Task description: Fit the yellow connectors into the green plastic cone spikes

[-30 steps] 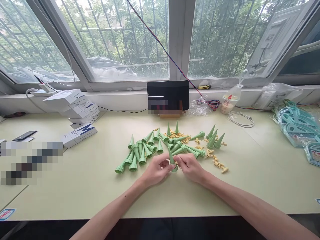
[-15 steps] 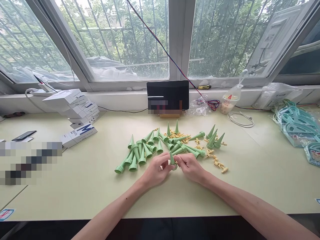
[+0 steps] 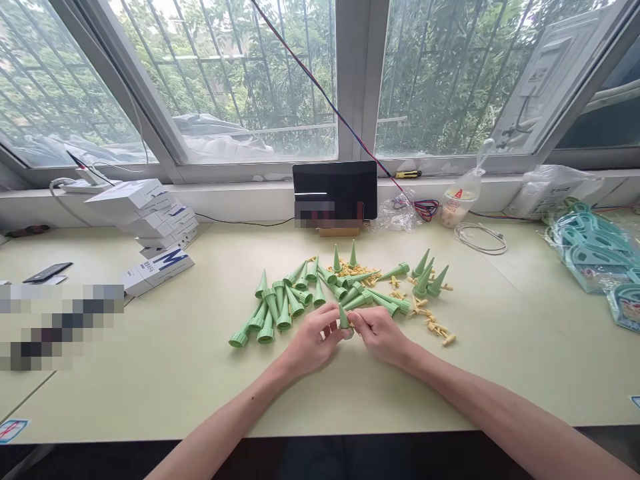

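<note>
A green plastic cone spike stands tip-up between my two hands above the pale green table. My left hand pinches its base from the left. From the right, my right hand grips it with the fingers closed. Just behind lies a heap of several green cone spikes, some in a row at the left, some standing at the right. Small yellow plastic pieces are scattered among and to the right of them.
A dark tablet leans at the windowsill. A stack of white boxes sits at the back left, a phone further left. Teal plastic items lie at the right, with a white cable and bags behind.
The cone spike has turned more upright and sits deeper between my fingers; both hands stay in the same spot.
</note>
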A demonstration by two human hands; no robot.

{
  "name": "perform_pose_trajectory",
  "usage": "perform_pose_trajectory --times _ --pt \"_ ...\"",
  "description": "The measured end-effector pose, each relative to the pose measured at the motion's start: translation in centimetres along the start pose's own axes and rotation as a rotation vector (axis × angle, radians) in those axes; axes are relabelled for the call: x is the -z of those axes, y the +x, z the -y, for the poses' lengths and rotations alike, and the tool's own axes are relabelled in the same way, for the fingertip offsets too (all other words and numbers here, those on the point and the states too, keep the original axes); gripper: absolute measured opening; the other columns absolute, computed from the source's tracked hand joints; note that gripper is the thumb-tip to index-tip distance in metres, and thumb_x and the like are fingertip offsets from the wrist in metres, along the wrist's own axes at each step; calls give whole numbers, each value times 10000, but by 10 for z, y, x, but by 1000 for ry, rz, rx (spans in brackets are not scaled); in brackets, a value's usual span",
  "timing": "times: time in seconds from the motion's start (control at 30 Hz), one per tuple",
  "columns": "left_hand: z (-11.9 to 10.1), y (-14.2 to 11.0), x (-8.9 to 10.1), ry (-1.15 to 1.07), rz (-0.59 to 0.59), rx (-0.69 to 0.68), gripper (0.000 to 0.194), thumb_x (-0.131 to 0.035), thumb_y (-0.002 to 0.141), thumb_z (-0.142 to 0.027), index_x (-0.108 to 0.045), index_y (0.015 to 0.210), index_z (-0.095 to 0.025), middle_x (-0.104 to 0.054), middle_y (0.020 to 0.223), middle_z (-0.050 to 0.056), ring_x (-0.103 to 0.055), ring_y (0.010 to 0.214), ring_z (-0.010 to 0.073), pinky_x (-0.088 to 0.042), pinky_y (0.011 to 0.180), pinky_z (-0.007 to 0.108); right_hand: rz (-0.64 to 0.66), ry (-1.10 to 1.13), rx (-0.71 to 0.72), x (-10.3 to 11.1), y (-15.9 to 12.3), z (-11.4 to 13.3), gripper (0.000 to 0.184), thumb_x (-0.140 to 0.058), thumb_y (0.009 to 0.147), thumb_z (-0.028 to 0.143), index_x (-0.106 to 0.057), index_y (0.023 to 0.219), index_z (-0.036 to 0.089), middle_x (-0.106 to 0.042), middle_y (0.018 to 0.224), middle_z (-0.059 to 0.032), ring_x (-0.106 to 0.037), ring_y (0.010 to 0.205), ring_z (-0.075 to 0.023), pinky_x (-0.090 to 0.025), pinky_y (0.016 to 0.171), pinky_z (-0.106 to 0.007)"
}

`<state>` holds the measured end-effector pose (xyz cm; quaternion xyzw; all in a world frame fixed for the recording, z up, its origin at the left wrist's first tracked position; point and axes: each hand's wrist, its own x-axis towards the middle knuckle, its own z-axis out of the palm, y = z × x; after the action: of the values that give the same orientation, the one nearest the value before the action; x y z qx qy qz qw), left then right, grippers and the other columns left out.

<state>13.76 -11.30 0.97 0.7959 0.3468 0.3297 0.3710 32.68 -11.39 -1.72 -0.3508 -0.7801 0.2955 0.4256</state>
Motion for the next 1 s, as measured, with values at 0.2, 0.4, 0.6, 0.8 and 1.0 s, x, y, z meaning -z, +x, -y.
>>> perform_pose_trajectory --times 0.2,0.4,0.6,0.8,1.0 --pt "3 1 1 -214 82 130 212 -617 913 -329 -697 974 -143 -565 731 20 -491 602 108 -403 517 218 -7 -39 9 -1 -1 0 513 -321 1068 416 -405 614 194 -373 552 34 -323 507 -107 -272 515 -269" --pt "6 1 2 -402 171 252 300 -597 927 -388 -678 1062 -132 -489 640 -31 -428 480 77 -371 463 215 2 -30 24 0 -2 1 489 -330 1065 397 -391 623 195 -386 554 35 -322 510 -107 -268 521 -264" --pt "0 1 -1 -31 2 32 148 -600 903 -234 -660 799 -147 -590 876 50 -533 726 128 -414 573 219 -12 -1 -14 0 -1 0 473 -335 1061 393 -354 629 201 -332 565 41 -297 511 -110 -257 517 -265" --pt "3 1 -1 -204 55 123 163 -622 901 -294 -679 884 -142 -557 732 17 -509 602 108 -415 512 214 -28 -28 8 -1 -1 0 460 -346 1061 355 -345 629 198 -334 553 44 -293 504 -103 -251 514 -266" --pt "9 1 2 -512 221 319 414 -644 894 -457 -660 1110 -103 -469 541 -53 -462 416 85 -418 427 216 -47 -62 64 -2 -2 1 449 -366 1057 313 -345 625 195 -357 546 43 -306 502 -99 -258 521 -261"
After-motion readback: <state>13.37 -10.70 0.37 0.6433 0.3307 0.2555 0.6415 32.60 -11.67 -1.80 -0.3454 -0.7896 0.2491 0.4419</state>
